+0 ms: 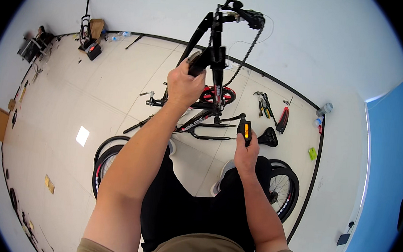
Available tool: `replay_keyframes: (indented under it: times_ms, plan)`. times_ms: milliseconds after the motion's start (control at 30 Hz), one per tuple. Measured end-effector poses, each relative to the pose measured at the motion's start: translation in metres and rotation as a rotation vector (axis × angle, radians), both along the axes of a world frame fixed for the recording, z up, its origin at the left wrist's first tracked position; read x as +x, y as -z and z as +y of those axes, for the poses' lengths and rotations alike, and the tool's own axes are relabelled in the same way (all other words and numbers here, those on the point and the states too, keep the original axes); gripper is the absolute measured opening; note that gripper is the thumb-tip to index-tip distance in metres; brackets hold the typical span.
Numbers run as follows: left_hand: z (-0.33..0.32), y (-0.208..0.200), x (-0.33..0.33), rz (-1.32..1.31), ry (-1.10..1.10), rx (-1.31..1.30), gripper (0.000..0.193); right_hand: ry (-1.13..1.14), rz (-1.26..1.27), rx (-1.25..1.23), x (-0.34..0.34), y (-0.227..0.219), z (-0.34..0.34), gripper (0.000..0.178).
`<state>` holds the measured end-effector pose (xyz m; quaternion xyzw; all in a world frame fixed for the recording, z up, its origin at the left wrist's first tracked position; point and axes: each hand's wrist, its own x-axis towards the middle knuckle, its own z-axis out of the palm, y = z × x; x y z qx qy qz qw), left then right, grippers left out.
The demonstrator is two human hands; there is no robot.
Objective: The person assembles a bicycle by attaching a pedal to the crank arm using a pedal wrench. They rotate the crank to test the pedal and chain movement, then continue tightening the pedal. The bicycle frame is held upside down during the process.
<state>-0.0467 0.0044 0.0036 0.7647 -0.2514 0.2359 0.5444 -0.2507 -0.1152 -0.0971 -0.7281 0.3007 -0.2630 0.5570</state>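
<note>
A black bicycle frame (197, 122) with pale lettering stands in front of me, without its wheels. Up at its higher end, my left hand (185, 86) is wrapped round a black part of the frame. My right hand (246, 153) has closed on a black pedal (244, 129) with an orange reflector, at the end of a crank arm. The red and black chainring (218, 95) sits between the two hands. From it a slack chain (247, 56) runs up to the derailleur (254, 19), where a thin cable loops out. My fingertips behind the pedal are partly hidden.
Wheels lie beside my legs, one left (104, 166) and one right (285, 192). A saddle (269, 137) rests past my right hand, with pliers and other hand tools (263, 105) beyond. Bottles (324, 110) stand by the right wall. A cardboard box (97, 28) is at far left.
</note>
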Motion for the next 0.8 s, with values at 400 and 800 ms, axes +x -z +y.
replay_keyframes:
  times_ms: [400, 800]
  plan:
    - [-0.001, 0.003, 0.005, -0.09, -0.04, 0.04, 0.02, -0.195, -0.208, 0.628, 0.01, -0.011, 0.02, 0.025]
    - [-0.002, 0.002, 0.004, -0.099, -0.058, 0.029, 0.019, -0.252, -0.144, 0.667, 0.022, -0.011, 0.048, 0.026]
